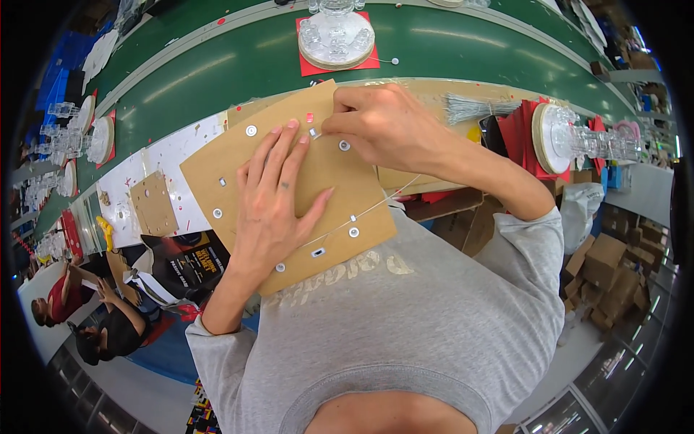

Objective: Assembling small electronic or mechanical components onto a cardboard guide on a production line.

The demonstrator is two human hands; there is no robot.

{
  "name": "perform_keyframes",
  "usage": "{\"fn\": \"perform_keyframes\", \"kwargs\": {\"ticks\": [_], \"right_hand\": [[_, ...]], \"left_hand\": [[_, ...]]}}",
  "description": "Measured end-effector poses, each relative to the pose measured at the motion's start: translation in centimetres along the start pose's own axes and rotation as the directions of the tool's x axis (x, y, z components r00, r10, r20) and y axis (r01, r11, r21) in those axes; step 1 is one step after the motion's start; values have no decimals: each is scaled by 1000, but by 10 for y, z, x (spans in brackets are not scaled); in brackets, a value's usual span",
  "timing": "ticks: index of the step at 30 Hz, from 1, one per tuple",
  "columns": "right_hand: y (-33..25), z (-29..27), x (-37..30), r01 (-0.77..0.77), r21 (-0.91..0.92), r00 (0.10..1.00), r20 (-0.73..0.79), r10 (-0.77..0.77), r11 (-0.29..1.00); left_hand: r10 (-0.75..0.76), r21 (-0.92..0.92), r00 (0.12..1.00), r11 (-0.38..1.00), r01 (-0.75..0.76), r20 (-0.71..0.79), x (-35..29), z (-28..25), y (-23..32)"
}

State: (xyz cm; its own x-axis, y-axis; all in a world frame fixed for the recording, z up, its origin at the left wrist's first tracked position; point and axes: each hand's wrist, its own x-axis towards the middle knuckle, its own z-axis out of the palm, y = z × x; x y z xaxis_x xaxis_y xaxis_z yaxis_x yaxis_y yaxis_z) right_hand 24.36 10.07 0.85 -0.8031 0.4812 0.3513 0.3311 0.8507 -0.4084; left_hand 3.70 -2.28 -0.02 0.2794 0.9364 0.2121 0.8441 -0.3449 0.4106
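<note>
A brown cardboard panel (336, 184) lies tilted in front of my chest, its lower edge against my shirt. Small slots and round white washers (217, 213) are spread over it. My left hand (271, 199) rests flat on the panel with fingers stretched out. At the panel's upper part, the closed fingers of my right hand (387, 123) pinch beside a small slot (314, 133); what they hold is hidden. A thin white wire (379, 205) runs from beside my left hand past a lower slot and off the right edge. A red mark (309, 117) sits above the upper slot.
Beyond the panel runs a green conveyor belt (238, 69) carrying a round white base (336, 43) with clear plastic parts. A bundle of wires (477, 107) and red cards (515, 137) lie to the right. A smaller perforated board (154, 204) lies left. Two people sit at far left.
</note>
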Motion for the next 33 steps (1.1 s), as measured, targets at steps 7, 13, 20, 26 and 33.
{"fn": "perform_keyframes", "kwargs": {"ticks": [7,13,20,26,33], "right_hand": [[-3,4,3,-149,440,989,48,143,885],[-1,8,4,-51,398,998,49,34,916],[-4,6,-1,257,111,966,-14,-257,960],[-2,4,-9,401,-1,913,-77,-399,916],[17,9,-8,83,-13,991,-101,-84,996]], "left_hand": [[58,28,987,998,-54,-151,12,0,-2],[191,118,955,979,-168,-228,14,5,-7],[331,141,933,939,-312,-143,13,2,-10],[308,63,938,951,-301,-161,14,3,-11],[202,111,959,977,-183,-200,16,6,-9]]}}
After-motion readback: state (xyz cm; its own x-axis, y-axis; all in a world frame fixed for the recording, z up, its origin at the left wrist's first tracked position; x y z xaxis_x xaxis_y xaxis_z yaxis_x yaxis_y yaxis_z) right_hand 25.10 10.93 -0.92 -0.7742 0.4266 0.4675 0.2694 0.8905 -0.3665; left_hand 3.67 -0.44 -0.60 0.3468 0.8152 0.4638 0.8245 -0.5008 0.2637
